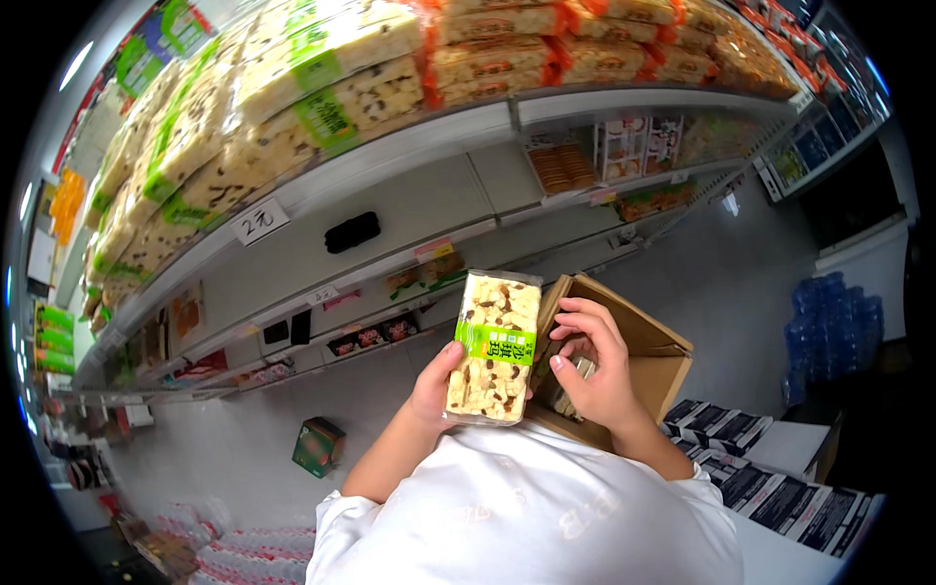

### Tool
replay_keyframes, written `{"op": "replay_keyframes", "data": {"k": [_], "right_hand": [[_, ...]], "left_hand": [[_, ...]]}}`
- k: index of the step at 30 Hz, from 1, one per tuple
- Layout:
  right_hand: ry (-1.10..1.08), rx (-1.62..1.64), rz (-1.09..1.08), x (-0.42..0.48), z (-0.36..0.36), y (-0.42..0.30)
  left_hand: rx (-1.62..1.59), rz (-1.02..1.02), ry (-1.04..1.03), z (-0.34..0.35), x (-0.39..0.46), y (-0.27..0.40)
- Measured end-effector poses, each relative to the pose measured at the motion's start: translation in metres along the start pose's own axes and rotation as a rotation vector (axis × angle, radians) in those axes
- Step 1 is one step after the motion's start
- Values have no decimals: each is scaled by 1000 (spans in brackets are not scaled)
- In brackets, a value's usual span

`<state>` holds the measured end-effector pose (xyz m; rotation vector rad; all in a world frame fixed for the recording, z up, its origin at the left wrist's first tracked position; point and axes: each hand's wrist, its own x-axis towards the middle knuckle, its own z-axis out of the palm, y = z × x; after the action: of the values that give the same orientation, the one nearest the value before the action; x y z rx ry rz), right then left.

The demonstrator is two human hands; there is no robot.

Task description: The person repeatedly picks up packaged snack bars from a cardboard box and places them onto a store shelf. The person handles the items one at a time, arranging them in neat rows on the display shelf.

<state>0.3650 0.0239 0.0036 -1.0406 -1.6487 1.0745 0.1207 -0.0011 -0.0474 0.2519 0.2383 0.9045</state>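
Note:
My left hand point(431, 387) grips a clear-wrapped block of sachima point(501, 303), pale puffed pieces dotted with raisins under a green label band. The block is held upright in front of my chest. Just to its right, my right hand point(603, 373) is raised with fingers curved and apart, holding nothing; whether a fingertip brushes the block's edge I cannot tell. Behind and below that hand is an open cardboard box point(662, 373), tilted against my white shirt. Inside the box, partly covered by my fingers, another wrapped block point(564, 402) shows.
A shelf edge point(409, 153) carries stacked sachima packs point(365, 95) and a handwritten price card point(260, 221). Lower shelves hold packaged biscuits point(559, 168). A green box point(319, 446) stands on the floor. Dark cartons point(775, 490) lie at right, with blue bottles point(833, 336) beyond.

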Motion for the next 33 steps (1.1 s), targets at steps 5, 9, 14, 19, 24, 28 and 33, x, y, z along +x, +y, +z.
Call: {"op": "replay_keyframes", "data": {"k": [5, 9, 14, 19, 24, 28, 33], "right_hand": [[-157, -7, -26, 4, 24, -10], [-199, -312, -281, 21, 41, -37], [-257, -387, -308, 31, 58, -50], [-309, -497, -404, 44, 70, -48], [-208, -433, -578, 67, 100, -58], [-184, -467, -728, 100, 123, -81], [-124, -547, -1030, 152, 140, -133]], "left_hand": [[367, 455, 100, 32, -7, 1], [432, 570, 101, 44, -8, 5], [437, 634, 76, 37, -21, 9], [388, 731, 260, 42, -54, 59], [513, 824, 354, 49, -82, 89], [566, 889, 321, 58, -100, 126], [1050, 1018, 111, 61, -144, 184]]}}
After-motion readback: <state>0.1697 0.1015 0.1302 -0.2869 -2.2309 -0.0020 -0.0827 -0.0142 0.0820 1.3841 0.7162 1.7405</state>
